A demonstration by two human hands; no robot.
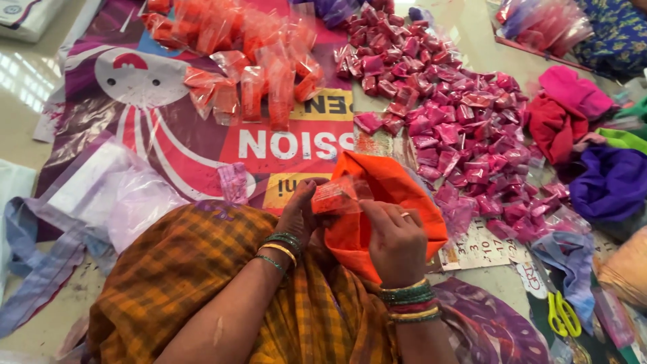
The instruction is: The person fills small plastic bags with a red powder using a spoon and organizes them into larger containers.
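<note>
Floor covering first: a large printed banner (202, 145) lies flat under most of the work, with clear plastic sheets (118, 192) on its near left part. Upper right of it, a wide heap of small pink packets (465, 128) spreads toward the right; at the top centre sits a looser pile of orange packets (253, 57). Folded cloths in red, pink, purple and green lie along the right edge (586, 148). Yellow-handled scissors (563, 315) rest at the lower right, well apart from both hands.

Centre, just in front of the person's lap: an orange cloth bag (397, 202), mouth toward the hands. Over it, one small orange packet (337, 195) is held between the two hands, long axis roughly left to right, slightly tilted.

Left hand (300, 216) pinches the packet's left end, fingers closed on it. Right hand (397, 236) grips the right end from above, fingers curled over the plastic. Both hands are equally near; the packet touches both. Nothing stands between packet and bag; the bag lies directly beneath and behind it.
</note>
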